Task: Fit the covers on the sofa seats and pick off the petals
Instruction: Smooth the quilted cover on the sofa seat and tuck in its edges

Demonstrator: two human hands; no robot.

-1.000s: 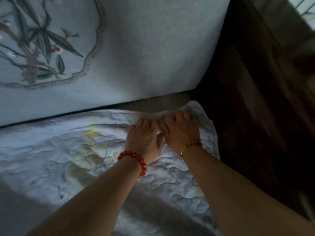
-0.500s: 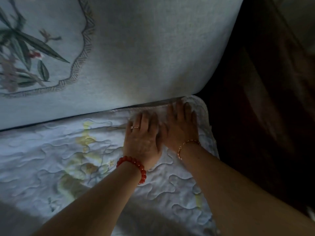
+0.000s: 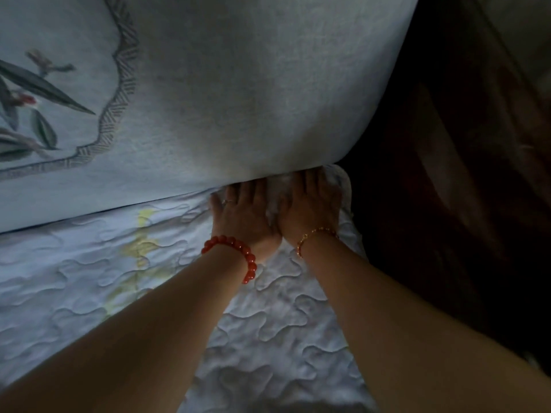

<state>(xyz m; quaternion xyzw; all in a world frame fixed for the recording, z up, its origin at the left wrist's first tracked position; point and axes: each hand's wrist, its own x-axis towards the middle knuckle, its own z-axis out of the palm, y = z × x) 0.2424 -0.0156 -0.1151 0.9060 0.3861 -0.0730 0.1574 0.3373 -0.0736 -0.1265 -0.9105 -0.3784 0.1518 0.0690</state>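
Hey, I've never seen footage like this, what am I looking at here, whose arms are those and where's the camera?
There is no machine here. The camera sits on a person's head and looks forward and down, so the two bare arms coming in from the bottom are that person's own. The left hand wears a red bead bracelet and a ring; the right hand wears a thin gold chain. Both lie flat, side by side, on a white quilted cover spread over the sofa seat. Their fingertips disappear under the pale back cushion, which has an embroidered leaf design at the left. They seem to be pushing the cover's edge into the gap between seat and back, near the seat's right corner. Dark wood lies to the right. Neither hand grips anything that I can see, and no petals show.
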